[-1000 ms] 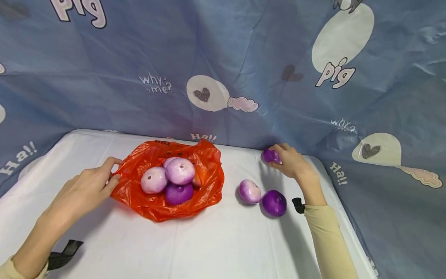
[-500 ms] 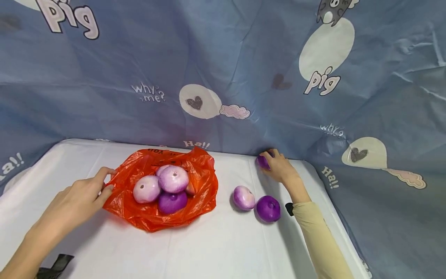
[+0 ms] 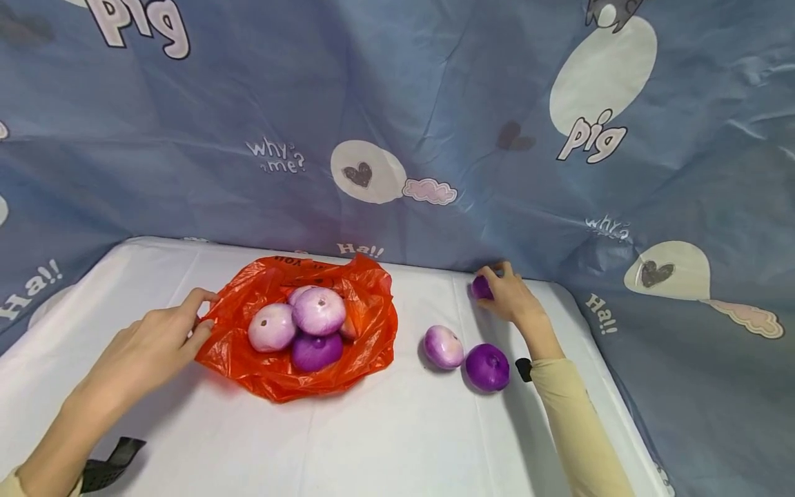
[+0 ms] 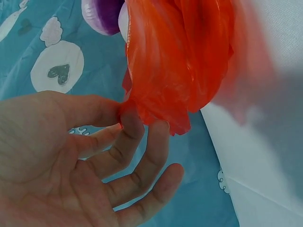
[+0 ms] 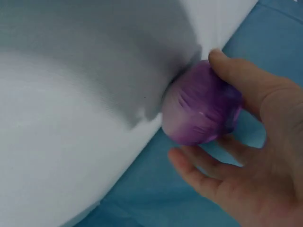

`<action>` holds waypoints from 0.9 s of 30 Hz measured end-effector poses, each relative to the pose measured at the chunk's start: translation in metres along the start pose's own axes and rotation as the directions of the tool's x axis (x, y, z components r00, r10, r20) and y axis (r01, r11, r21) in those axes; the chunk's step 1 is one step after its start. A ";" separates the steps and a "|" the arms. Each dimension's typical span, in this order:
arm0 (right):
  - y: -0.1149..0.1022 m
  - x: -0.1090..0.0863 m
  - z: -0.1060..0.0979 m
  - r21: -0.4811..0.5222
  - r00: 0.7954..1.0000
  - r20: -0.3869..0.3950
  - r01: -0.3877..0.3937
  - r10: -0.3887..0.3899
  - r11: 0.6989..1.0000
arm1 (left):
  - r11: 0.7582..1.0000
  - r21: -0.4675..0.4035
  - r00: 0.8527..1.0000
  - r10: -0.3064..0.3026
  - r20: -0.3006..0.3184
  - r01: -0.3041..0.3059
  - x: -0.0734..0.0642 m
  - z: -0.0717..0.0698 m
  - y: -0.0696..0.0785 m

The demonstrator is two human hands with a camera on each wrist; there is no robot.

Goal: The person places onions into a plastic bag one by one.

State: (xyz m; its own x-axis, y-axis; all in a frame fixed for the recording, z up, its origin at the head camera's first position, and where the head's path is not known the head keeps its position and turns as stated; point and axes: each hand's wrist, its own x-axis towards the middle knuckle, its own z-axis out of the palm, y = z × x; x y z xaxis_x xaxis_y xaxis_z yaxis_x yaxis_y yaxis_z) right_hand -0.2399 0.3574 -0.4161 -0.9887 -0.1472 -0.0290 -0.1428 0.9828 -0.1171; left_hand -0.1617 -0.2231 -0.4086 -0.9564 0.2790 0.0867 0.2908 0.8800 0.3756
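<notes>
My left hand (image 3: 149, 345) pinches the left edge of a red plastic bag (image 3: 375, 317) between thumb and fingers. In the left wrist view the bag's crumpled rim (image 4: 158, 90) runs to the fingertips. Several purple-and-white onions lie in the open bag, among them a pale onion (image 3: 319, 310) on top and a dark purple onion (image 3: 317, 352) below it. At the table's far right edge my right hand (image 3: 514, 298) holds a purple onion (image 5: 201, 106). The thumb lies on one side of this onion and the curled fingers on the other.
Right of the bag, a pale onion (image 3: 444, 347) and a dark purple onion (image 3: 487, 368) lie side by side on the white tablecloth (image 3: 373, 449). A blue printed curtain (image 3: 298, 90) hangs behind the table and along its right side.
My right hand has turned slightly around the onion, its fingers now more on the far side. The left hand keeps its pinch on the bag. The head view has shifted a little.
</notes>
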 end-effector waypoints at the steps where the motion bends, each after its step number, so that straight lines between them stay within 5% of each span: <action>1: 0.000 0.000 -0.002 0.002 1.000 0.013 -0.002 0.002 1.000 | 1.000 -0.007 1.000 0.005 0.020 -0.005 -0.001 -0.004 0.003; 8: 0.002 0.000 -0.004 0.044 0.997 0.068 -0.028 0.025 0.999 | 1.000 -0.003 1.000 0.006 0.026 -0.006 -0.001 -0.010 0.013; 15: 0.000 -0.002 0.001 0.013 1.000 0.017 0.007 -0.007 1.000 | 1.000 -0.005 0.999 0.003 0.037 -0.003 -0.002 -0.011 0.015; 27: -0.001 -0.006 0.002 0.031 0.993 0.051 -0.110 0.109 0.993 | 1.000 -0.002 0.999 0.005 0.047 -0.005 -0.002 -0.013 0.014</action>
State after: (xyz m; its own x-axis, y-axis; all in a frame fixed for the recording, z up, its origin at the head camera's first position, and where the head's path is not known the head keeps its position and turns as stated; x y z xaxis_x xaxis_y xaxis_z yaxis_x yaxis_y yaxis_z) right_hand -0.2341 0.3570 -0.4175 -0.9947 -0.0450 -0.0926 -0.0313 0.9891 -0.1437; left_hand -0.1563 -0.2160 -0.3915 -0.9525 0.3010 0.0456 0.2955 0.8779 0.3769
